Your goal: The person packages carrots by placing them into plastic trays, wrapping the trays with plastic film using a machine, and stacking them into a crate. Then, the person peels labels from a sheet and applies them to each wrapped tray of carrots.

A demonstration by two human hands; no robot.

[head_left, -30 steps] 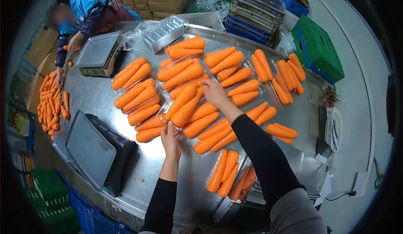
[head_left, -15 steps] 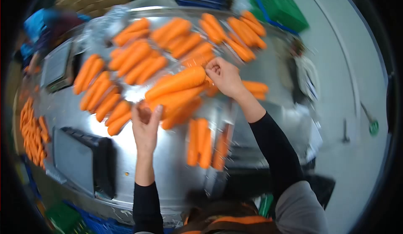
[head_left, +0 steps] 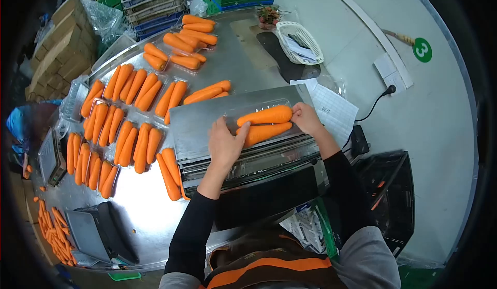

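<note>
Two large carrots [head_left: 266, 115] lie side by side on the flat metal top of a wrapping machine [head_left: 199, 126], in what looks like a clear plastic tray [head_left: 273, 103]. My left hand [head_left: 225, 143] grips the left end of this pack, its thumb against the thick ends of the carrots. At the opposite end, my right hand [head_left: 306, 119] pinches the pack's edge with curled fingers. A roller and film run along the machine's near side, below the pack.
Several packs of carrots [head_left: 140, 89] cover the steel table [head_left: 140, 206] to the left. A scale [head_left: 85, 234] and loose carrots [head_left: 54, 237] are at lower left. A white basket [head_left: 300, 43], papers [head_left: 331, 105] and a black crate [head_left: 388, 196] are at right.
Both hands have carried the pack of carrots from above the table onto the machine's top. The view has swung right, bringing the machine fully into sight.
</note>
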